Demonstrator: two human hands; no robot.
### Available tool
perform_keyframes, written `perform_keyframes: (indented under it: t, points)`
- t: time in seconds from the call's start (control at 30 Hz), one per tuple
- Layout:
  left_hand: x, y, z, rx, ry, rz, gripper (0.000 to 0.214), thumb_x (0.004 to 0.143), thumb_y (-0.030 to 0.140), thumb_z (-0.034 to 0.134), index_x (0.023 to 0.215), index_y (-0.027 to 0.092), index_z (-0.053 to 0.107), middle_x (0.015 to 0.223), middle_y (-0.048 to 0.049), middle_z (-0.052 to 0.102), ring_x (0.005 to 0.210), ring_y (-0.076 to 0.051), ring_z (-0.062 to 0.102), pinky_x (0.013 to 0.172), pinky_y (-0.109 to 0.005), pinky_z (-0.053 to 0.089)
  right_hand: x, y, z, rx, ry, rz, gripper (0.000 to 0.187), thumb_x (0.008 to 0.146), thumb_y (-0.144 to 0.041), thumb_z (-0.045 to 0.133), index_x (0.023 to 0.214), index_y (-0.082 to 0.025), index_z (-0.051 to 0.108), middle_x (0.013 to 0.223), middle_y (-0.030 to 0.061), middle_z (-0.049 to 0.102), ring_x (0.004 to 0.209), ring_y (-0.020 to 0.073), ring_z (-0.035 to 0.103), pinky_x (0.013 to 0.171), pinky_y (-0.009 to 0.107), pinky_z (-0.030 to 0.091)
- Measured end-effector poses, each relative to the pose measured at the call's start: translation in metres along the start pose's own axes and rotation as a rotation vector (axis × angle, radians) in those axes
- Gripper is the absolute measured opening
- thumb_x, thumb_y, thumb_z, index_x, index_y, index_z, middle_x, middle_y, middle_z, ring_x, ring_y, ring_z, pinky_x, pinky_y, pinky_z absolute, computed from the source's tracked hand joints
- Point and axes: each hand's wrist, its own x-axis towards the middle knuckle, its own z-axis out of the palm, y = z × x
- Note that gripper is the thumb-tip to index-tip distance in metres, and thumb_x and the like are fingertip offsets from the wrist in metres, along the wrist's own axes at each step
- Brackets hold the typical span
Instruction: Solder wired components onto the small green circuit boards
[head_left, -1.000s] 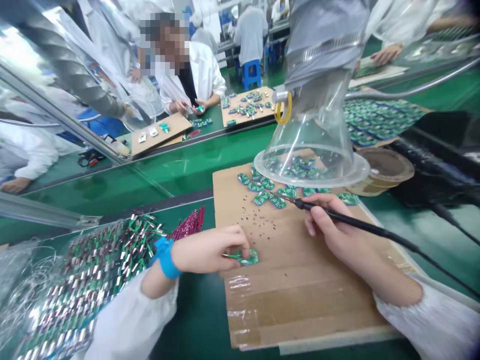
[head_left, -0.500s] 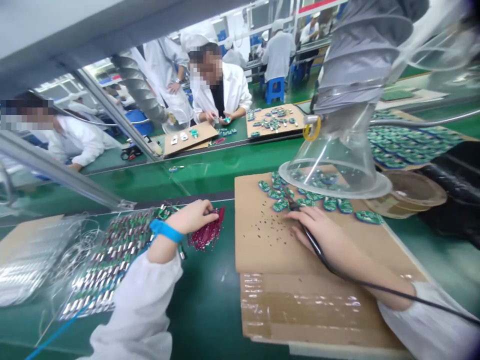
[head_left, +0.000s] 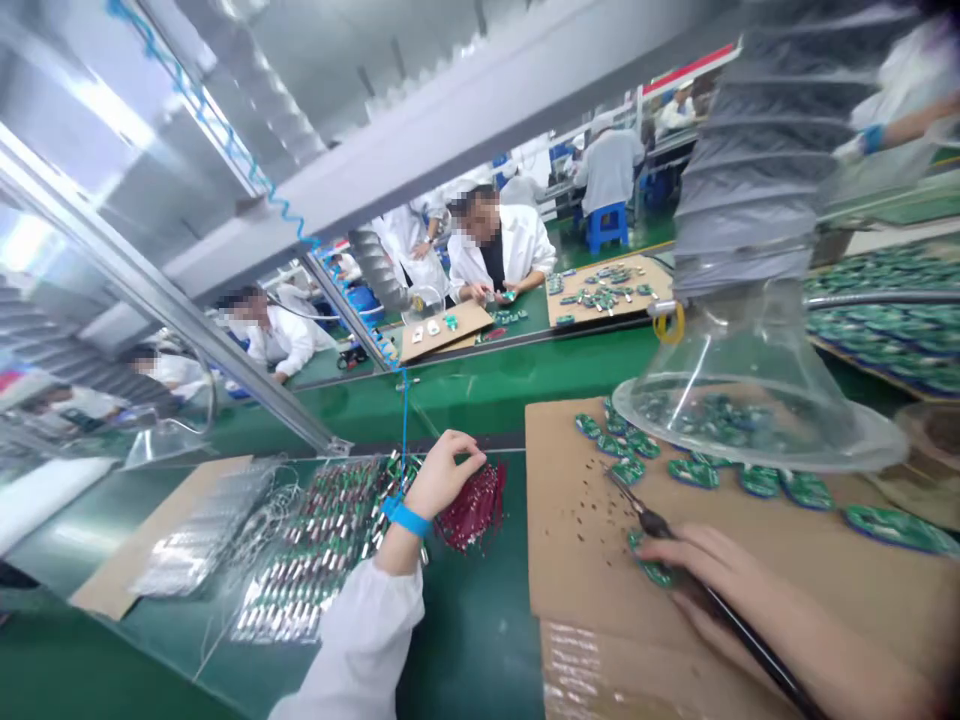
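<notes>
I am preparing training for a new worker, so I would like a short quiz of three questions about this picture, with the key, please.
1. True or false: the left hand wears a blue band at the wrist.
2. Choose: the pen-shaped tool in the right hand is mainly A) white; B) black; C) yellow.
3. Fill in: the left hand is at a pile of thin, dark-____ pieces.
Key: 1 true; 2 B; 3 red.
</notes>
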Motion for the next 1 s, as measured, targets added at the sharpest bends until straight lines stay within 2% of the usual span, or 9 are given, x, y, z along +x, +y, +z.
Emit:
perform_keyframes:
  t: [0.07,0.13,0.2,0.27,0.33,0.47,0.6,0.73,1.0]
  points:
    - [-0.003,0.005,-0.007,-0.045,0.108,0.005,0.018,0.098,0.034,0.059,0.09,0.019,0.063,0.133,-0.0131,0.062,0.129,-0.026,0.057,0.113,-0.043,0.042,-0.005,0.012,0.011,-0.068,-0.041,-0.038,0.032,0.091,-0.027,0.061,0.118,-0.037,0.075,0.12,0.008,0.076,0.104,0.0314,0.077,0.083,0.042,0.067]
    - [-0.008,0.015,-0.004,-0.104,0.131,0.018,0.022,0.103,0.038,0.052,0.094,0.019,0.06,0.128,-0.0133,0.066,0.121,-0.024,0.064,0.106,-0.042,0.05,-0.006,0.017,0.018,-0.118,-0.037,-0.032,0.034,0.093,-0.03,0.059,0.123,-0.038,0.073,0.128,0.0081,0.074,0.109,0.0342,0.076,0.084,0.046,0.067]
    - [-0.014,0.028,0.011,-0.258,-0.02,0.002,0.026,0.104,0.044,0.049,0.099,0.02,0.057,0.102,-0.0097,0.074,0.085,-0.019,0.072,0.078,-0.035,0.06,-0.004,0.013,0.018,-0.113,-0.016,-0.02,0.034,0.094,-0.032,0.059,0.124,-0.04,0.072,0.128,0.0067,0.074,0.111,0.0339,0.075,0.084,0.045,0.068]
    - [-0.018,0.043,0.037,-0.484,-0.289,-0.051,0.03,0.099,0.05,0.057,0.1,0.02,0.056,0.081,-0.0052,0.074,0.055,-0.014,0.062,0.052,-0.027,0.053,0.002,0.003,0.01,-0.066,0.017,-0.031,0.031,0.094,-0.031,0.06,0.121,-0.038,0.073,0.119,0.0064,0.076,0.106,0.0311,0.077,0.082,0.04,0.068]
    - [-0.021,0.059,0.065,-0.635,-0.48,-0.076,0.036,0.092,0.052,0.066,0.1,0.018,0.059,0.078,-0.0049,0.073,0.049,-0.011,0.057,0.047,-0.023,0.048,0.009,-0.008,-0.002,-0.026,0.05,-0.044,0.024,0.095,-0.029,0.059,0.113,-0.034,0.075,0.107,0.0072,0.078,0.096,0.0284,0.078,0.077,0.036,0.067]
    - [-0.021,0.088,0.1,-0.627,-0.61,-0.006,0.038,0.092,0.054,0.066,0.102,0.017,0.066,0.081,-0.0058,0.075,0.057,-0.012,0.063,0.058,-0.026,0.054,0.014,-0.018,-0.029,0.032,0.031,0.025,0.021,0.1,-0.025,0.055,0.112,-0.03,0.071,0.095,0.0059,0.077,0.087,0.0248,0.078,0.076,0.037,0.064]
    - [-0.02,0.099,0.104,-0.47,-0.558,0.051,0.029,0.098,0.047,0.058,0.095,0.019,0.065,0.076,-0.0026,0.073,0.064,-0.015,0.066,0.062,-0.026,0.053,0.008,-0.022,-0.047,0.221,0.075,0.238,0.033,0.1,-0.028,0.059,0.132,-0.028,0.051,0.098,0.0051,0.079,0.091,0.0235,0.078,0.085,0.041,0.061]
    - [-0.022,0.098,0.104,-0.252,-0.445,0.184,0.024,0.101,0.041,0.057,0.091,0.021,0.065,0.071,0.0017,0.067,0.063,-0.014,0.062,0.062,-0.025,0.046,0.007,-0.029,-0.055,0.346,0.134,0.346,0.022,0.1,-0.031,0.062,0.12,-0.027,0.054,0.091,0.0027,0.076,0.091,0.021,0.075,0.088,0.039,0.057]
    - [-0.027,0.092,0.102,-0.264,-0.436,0.293,0.017,0.102,0.032,0.057,0.093,0.02,0.064,0.072,0.0039,0.068,0.059,-0.01,0.06,0.059,-0.022,0.045,0.004,-0.018,-0.054,0.496,0.332,0.458,0.014,0.1,-0.038,0.063,0.092,-0.027,0.063,0.065,-0.0015,0.062,0.056,0.0166,0.058,0.057,0.034,0.045]
